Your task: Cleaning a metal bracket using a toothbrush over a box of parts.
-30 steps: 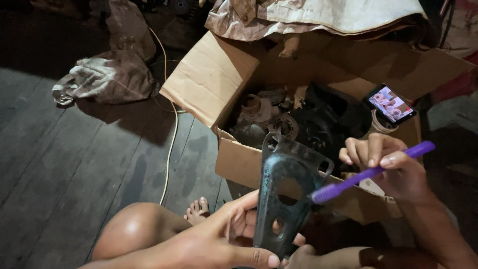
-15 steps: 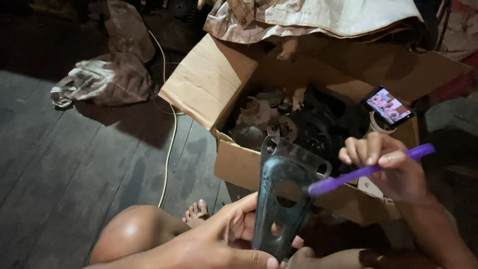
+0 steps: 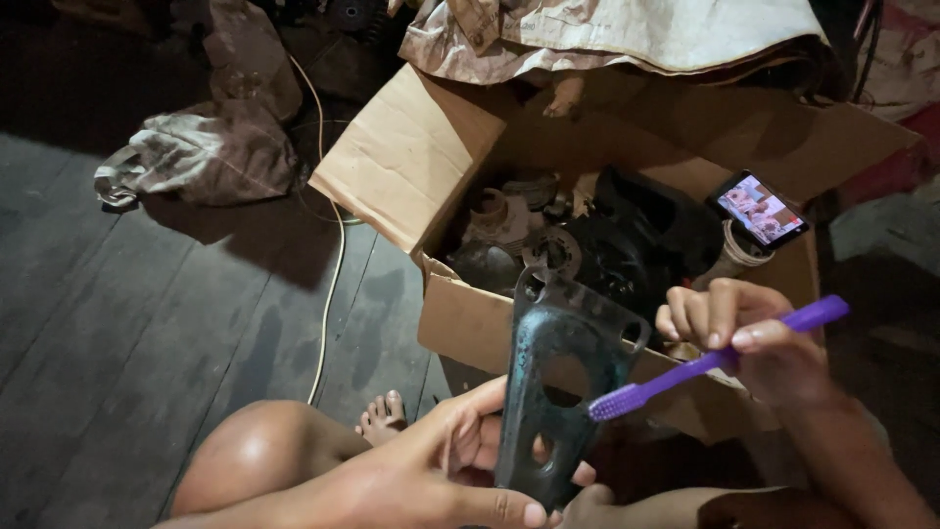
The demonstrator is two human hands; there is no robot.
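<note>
Scrubbing stage, I'd say: left hand (image 3: 441, 470) clamped round the bottom of a dark metal bracket (image 3: 558, 382), held upright over the lap. Right hand (image 3: 754, 343) pinches a purple toothbrush (image 3: 715, 360), bristles at its edge. Next stroke wants a steady hold.

One head camera looks steeply down, close over the lap, floor (image 3: 147, 323) at left, box (image 3: 411, 157) above.

dim room, dark wooden plank floor (image 3: 117, 323), crumpled cloth (image 3: 201, 157), thin pale cable (image 3: 333, 255)
</note>
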